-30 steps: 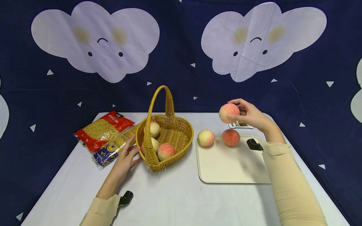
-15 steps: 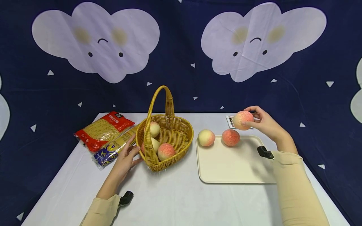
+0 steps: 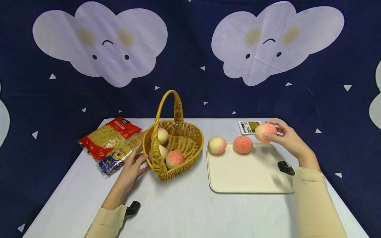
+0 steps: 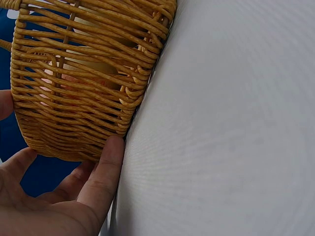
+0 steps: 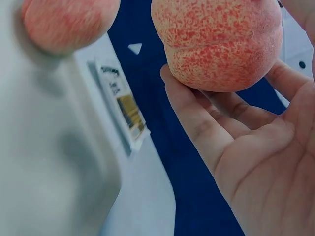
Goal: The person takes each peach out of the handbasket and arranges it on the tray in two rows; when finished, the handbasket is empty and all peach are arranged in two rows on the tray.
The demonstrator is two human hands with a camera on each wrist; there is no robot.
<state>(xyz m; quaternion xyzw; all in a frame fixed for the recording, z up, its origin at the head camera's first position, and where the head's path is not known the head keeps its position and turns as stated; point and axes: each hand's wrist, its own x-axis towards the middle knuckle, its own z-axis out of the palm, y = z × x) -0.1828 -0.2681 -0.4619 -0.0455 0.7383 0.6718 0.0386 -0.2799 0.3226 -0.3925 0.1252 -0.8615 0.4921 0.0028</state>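
Observation:
My right hand (image 3: 287, 137) holds a pink-and-cream peach (image 3: 265, 132) between thumb and fingers, above the back right corner of the cream tray (image 3: 244, 180). The right wrist view shows the speckled, grooved peach (image 5: 216, 44) against the fingers. Two more peaches lie at the tray's back edge: a pale one (image 3: 217, 145) and a redder one (image 3: 242, 144). My left hand (image 3: 132, 168) rests spread fingers against the left side of a wicker basket (image 3: 186, 143) with a tall handle. In the left wrist view, fingertips (image 4: 114, 145) touch its weave low down. Several peaches sit in the basket.
A red bag of pasta (image 3: 110, 135) and a blue-and-yellow packet (image 3: 114, 160) lie left of the basket. Behind the tray is a small white packet (image 3: 248, 127). A dark blue cloth with clouds hangs behind the white table (image 3: 178, 211).
My right hand has carried the peach to the right, down and nearer, uncovering the small white packet. The left hand and the basket have stayed where they were.

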